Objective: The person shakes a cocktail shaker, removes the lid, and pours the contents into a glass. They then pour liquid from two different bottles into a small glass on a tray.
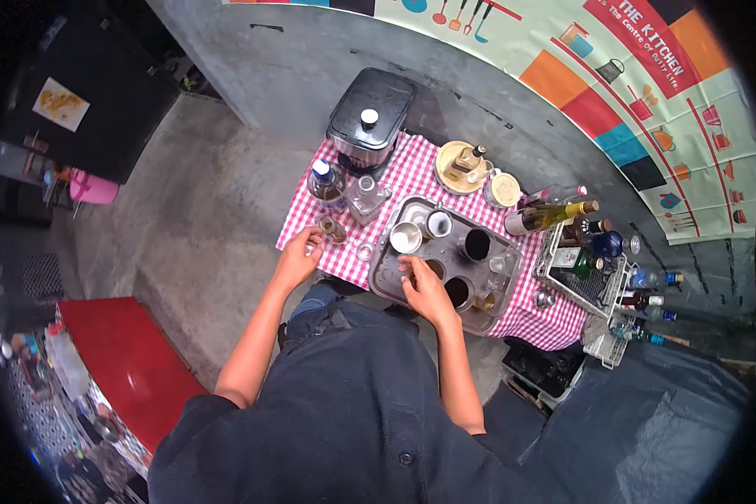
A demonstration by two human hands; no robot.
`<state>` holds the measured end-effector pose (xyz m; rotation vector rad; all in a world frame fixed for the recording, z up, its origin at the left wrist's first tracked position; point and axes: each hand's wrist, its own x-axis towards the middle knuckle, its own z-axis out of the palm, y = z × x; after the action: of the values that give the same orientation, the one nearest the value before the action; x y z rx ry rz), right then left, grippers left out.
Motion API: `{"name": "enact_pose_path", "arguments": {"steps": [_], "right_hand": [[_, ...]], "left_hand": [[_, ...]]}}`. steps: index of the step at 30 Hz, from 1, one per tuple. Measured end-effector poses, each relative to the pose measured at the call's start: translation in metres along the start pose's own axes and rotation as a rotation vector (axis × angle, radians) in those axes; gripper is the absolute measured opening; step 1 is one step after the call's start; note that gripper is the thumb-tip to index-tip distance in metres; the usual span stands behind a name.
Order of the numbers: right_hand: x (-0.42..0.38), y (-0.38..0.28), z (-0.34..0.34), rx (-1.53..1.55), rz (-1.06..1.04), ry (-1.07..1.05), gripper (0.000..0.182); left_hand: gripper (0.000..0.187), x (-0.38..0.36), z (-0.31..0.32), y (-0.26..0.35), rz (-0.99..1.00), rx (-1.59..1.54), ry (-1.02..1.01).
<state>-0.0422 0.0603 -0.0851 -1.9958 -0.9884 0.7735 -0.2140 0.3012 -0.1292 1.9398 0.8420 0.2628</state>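
My left hand (299, 258) is at the table's left front edge, fingers slightly curled and apart, close beside a small glass jar (333, 230) with brownish contents. Whether a fingertip touches the jar is hard to tell. Over the near edge of a grey metal tray (381, 270) hovers my right hand (425, 290), its fingers loosely bent and apart, with nothing visible in them. Just beyond it on the tray stands a cup with a white inside (406, 238). Several dark-filled cups, such as one cup (476, 244), and clear glasses share the tray. A small clear glass (364, 251) sits between my hands.
Behind the jar stand a blue-capped bottle (326, 186) and a square glass decanter (366, 200). A black-lidded appliance (371, 118) occupies the back left corner. A wooden plate (454, 186), a yellow-necked bottle (550, 217) and a wire rack (580, 294) with bottles line the back and right.
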Motion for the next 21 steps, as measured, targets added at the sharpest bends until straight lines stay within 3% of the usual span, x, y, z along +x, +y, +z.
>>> {"name": "enact_pose_path", "arguments": {"steps": [5,9,11,12,16,21], "right_hand": [[0.031,-0.023,0.048,0.02,0.14,0.0,0.05],[0.051,-0.016,0.085,-0.117,0.12,0.072,0.065],[0.055,-0.013,0.096,-0.104,0.176,0.088,0.067],[0.056,-0.013,0.098,-0.06,0.244,0.076,0.072],[0.046,0.003,0.113,-0.169,0.382,0.134,0.085],[0.048,0.014,0.125,-0.187,0.47,0.118,0.088]], "left_hand": [[0.034,0.031,-0.029,-0.017,0.019,-0.022,-0.143],[0.04,0.05,-0.04,-0.035,0.088,0.03,-0.304],[0.051,0.059,-0.039,-0.041,0.275,0.233,-0.325],[0.061,0.064,-0.04,-0.04,0.249,0.238,-0.409],[0.069,0.079,-0.038,-0.039,0.301,0.185,-0.53],[0.07,0.088,-0.032,-0.042,0.308,0.187,-0.581]]}}
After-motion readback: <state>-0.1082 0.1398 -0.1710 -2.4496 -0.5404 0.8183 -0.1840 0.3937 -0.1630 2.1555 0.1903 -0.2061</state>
